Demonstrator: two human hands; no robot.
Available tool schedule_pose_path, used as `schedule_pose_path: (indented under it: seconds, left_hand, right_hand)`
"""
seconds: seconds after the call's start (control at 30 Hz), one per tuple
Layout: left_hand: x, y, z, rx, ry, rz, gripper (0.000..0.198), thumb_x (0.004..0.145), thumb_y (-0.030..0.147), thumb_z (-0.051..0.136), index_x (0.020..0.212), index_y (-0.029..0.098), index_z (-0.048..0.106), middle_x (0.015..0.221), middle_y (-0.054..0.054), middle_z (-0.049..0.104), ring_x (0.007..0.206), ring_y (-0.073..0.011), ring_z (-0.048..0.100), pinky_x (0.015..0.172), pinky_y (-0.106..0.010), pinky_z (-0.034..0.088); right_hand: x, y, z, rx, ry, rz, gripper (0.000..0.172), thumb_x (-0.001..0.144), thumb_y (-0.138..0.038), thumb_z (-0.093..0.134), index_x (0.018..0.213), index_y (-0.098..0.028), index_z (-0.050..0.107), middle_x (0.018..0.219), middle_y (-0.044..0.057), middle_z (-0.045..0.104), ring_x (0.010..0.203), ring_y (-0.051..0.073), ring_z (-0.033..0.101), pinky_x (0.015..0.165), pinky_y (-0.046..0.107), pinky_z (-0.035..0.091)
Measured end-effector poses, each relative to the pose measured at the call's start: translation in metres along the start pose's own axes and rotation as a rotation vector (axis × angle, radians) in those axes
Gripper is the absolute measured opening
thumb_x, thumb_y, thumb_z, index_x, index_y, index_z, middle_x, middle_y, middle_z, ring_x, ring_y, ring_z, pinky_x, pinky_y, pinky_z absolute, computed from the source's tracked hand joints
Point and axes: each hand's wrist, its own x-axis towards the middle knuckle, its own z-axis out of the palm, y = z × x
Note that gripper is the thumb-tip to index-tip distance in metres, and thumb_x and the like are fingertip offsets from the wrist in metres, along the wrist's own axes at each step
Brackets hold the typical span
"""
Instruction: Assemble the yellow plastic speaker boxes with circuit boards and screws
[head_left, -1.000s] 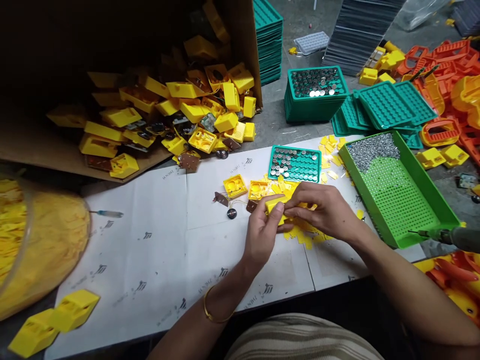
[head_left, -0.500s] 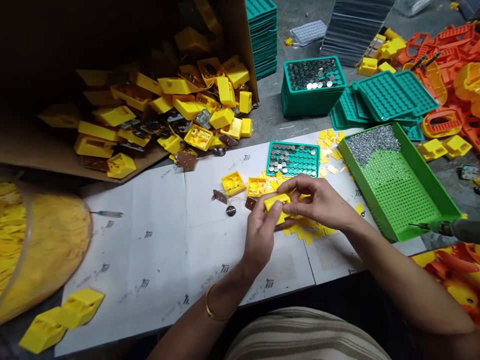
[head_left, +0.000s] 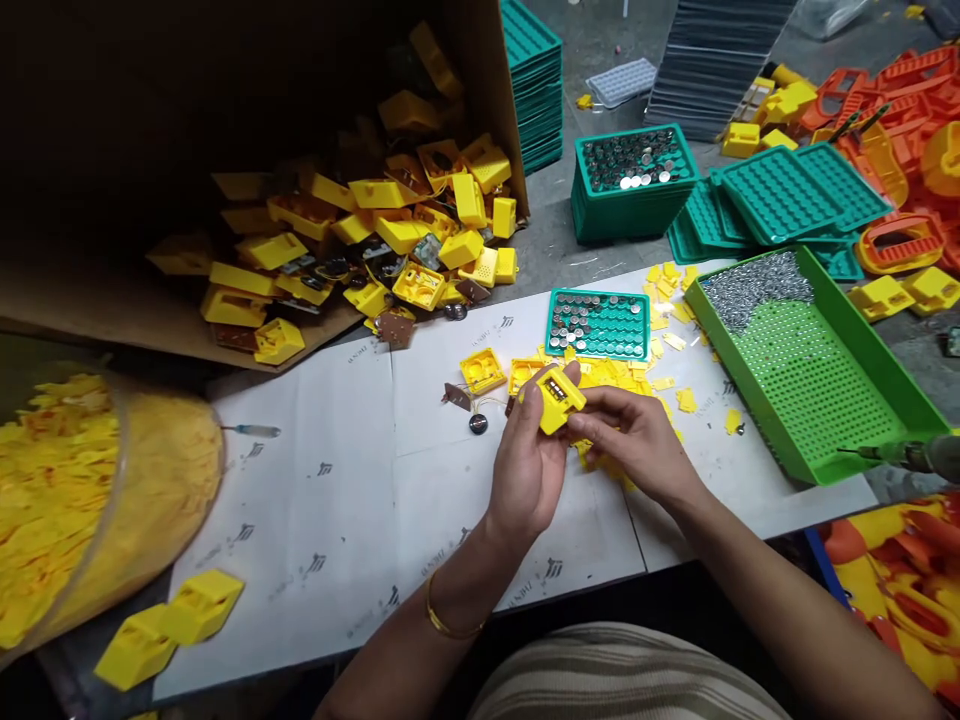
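A small yellow plastic housing (head_left: 553, 415) is held up over the paper-covered table, its face turned toward me. Shiny round cells show in a row inside its slot. My left hand (head_left: 529, 460) is closed around its left side, with the thumb along the edge. At its right corner, the thumb and fingers of my right hand (head_left: 637, 435) pinch the edge; whether a smaller piece is also between them is hidden. Just behind lie two open yellow housings (head_left: 482, 371) with wires, a brown board (head_left: 457, 396) and a black round speaker (head_left: 478, 424). Beyond is a green tray of button cells (head_left: 598, 325).
Loose yellow covers (head_left: 615, 375) lie scattered beyond my hands. At right stands a green perforated bin (head_left: 832, 370) of screws, with a screwdriver bit (head_left: 862, 452) over it. A carton (head_left: 480, 60) of housings, a yellow-filled tub (head_left: 165, 450) and a stack of green trays (head_left: 630, 210) surround the table.
The housing has been turned so its slot with the cells faces me. My right fingers have dropped from above it to its lower right corner. The whole view has shifted slightly.
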Motion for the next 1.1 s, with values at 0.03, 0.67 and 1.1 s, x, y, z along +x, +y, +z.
schedule_pose_path:
  seconds: [0.03,0.67,1.1]
  left_hand:
    - [-0.001,0.0,0.0,0.007,-0.002,-0.001,0.038,0.092,0.039,0.051,0.123,0.018,0.058,0.125,-0.01,0.064,0.126,-0.0221,0.051,0.103,-0.035,0.042]
    - [-0.011,-0.004,-0.001,0.138,-0.108,0.052,0.026,0.084,0.036,0.063,0.107,0.026,0.065,0.131,-0.005,0.061,0.126,-0.0226,0.05,0.096,-0.036,0.048]
    - [-0.009,-0.008,-0.004,0.263,-0.084,-0.031,0.034,0.068,0.021,0.076,0.097,0.019,0.058,0.093,-0.002,0.072,0.089,-0.0159,0.068,0.08,-0.026,0.056]
  right_hand:
    - [0.0,0.001,0.0,0.0,0.017,-0.035,0.032,0.071,-0.041,0.075,0.094,-0.02,0.07,0.082,0.003,0.07,0.071,0.014,0.065,0.053,0.021,0.051]
    - [-0.011,0.014,0.005,0.06,0.131,-0.249,0.026,0.076,-0.042,0.069,0.086,-0.02,0.061,0.086,0.002,0.06,0.079,0.015,0.058,0.068,0.027,0.05]
    - [-0.012,-0.014,-0.08,-1.062,0.263,-0.393,0.02,0.089,-0.024,0.054,0.103,-0.017,0.065,0.099,0.008,0.065,0.089,0.019,0.061,0.078,0.031,0.047]
